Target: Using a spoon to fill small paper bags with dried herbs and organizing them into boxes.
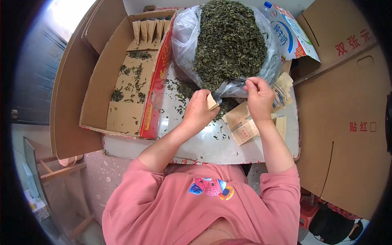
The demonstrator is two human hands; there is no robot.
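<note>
My left hand (198, 107) grips a small kraft-paper pouch (212, 102), its mouth tilted towards the leaf heap and showing a silvery lining. My right hand (261, 96) is pinched at the heap's front right edge, on what looks like the handle of a thin shiny utensil (239, 79); its far end is hidden among the leaves. The heap of dried green leaves (231, 39) fills a clear plastic bag (184, 38) just beyond both hands. Under and beside my right wrist lie flat kraft-paper pouches (245, 132), some overlapping.
On the left stands a cut-open cardboard box (101, 82) with several upright pouches (151, 30) at its far end and loose leaves on its floor. Leaf bits are scattered over the white tabletop (190, 149). A milk carton (286, 33), a blue-capped bottle (267, 9) and large cardboard sheets (340, 101) border the right.
</note>
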